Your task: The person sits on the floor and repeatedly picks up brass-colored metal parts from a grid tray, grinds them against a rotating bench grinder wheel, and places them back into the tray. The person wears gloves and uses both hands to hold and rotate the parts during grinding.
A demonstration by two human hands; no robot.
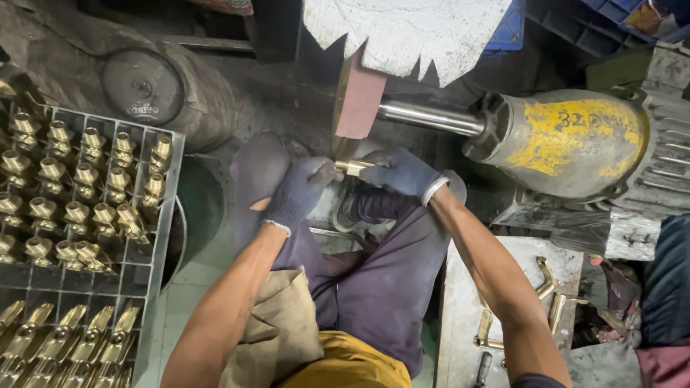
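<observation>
Both my hands wear dark blue-grey gloves and grip one small brass fitting (353, 167) between them. My left hand (300, 190) holds its left end and my right hand (402, 174) holds its right end. The fitting sits right under the lower edge of a reddish-brown polishing wheel (357, 99), touching or nearly touching it. The wheel is mounted on a steel shaft (430, 117) that runs from a grey and yellow motor (568, 140) on the right. My knees in dark trousers are below my hands.
A grey compartment tray (162, 215) on the left holds several brass fittings (86, 187) in rows. On a grey slab (460, 302) at the lower right lie several bent brass pieces (546, 280). A torn white guard (402, 32) hangs above the wheel. A dark round drum (144, 86) sits upper left.
</observation>
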